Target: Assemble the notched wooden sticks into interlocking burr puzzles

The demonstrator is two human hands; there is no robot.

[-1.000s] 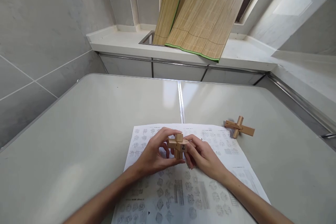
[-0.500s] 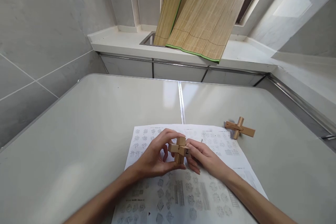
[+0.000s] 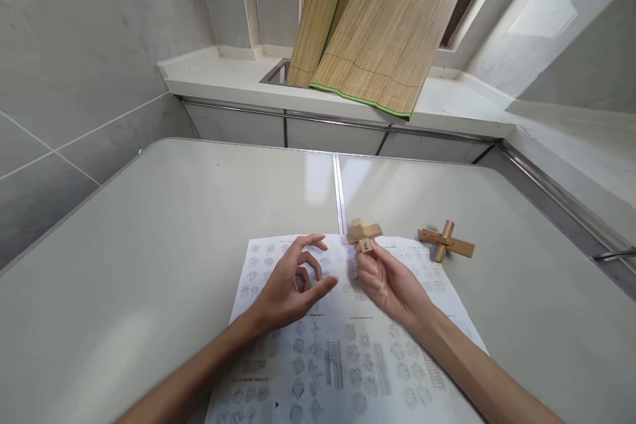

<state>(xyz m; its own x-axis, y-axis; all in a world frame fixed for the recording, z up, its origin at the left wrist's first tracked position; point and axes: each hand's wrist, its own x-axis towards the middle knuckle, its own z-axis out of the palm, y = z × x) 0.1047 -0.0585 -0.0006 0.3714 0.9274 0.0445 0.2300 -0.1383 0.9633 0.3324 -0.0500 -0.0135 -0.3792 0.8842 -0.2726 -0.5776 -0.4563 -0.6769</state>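
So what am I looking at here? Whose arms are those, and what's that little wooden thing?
Those arms belong to a person wearing a camera on their head, so you see what they see, looking down at a grey table. The right hand pinches a small wooden puzzle in its fingertips. The left hand is open and holds nothing, just above a printed sheet full of tiny puzzle drawings. Another wooden cross puzzle lies on the table to the right. Bamboo mats lean at the back.
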